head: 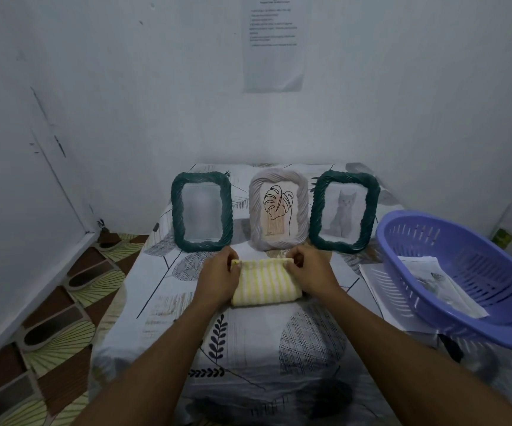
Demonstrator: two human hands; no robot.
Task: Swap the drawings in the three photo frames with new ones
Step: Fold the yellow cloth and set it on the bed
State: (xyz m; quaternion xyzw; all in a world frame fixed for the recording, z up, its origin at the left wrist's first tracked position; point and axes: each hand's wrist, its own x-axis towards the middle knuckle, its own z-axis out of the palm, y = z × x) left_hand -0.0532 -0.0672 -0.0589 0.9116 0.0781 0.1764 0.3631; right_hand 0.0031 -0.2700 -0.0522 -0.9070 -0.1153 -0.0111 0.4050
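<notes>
Three photo frames stand upright in a row at the back of the table. The left green frame [202, 211] holds a blurred pale picture. The middle pale frame [278, 209] shows a leaf drawing. The right green frame [343, 211] shows a grey cat. In front of them lies a folded yellow-and-white striped cloth [265, 282]. My left hand [220, 278] pinches its far left corner, and my right hand [310, 273] pinches its far right corner.
A purple slotted basket [463, 281] sits tilted at the right, with sheets of paper [442, 281] inside and more paper [380, 290] under it. The table wears a patterned cloth [248, 348]. Walls close in behind and left; a printed sheet [274, 41] hangs on the wall.
</notes>
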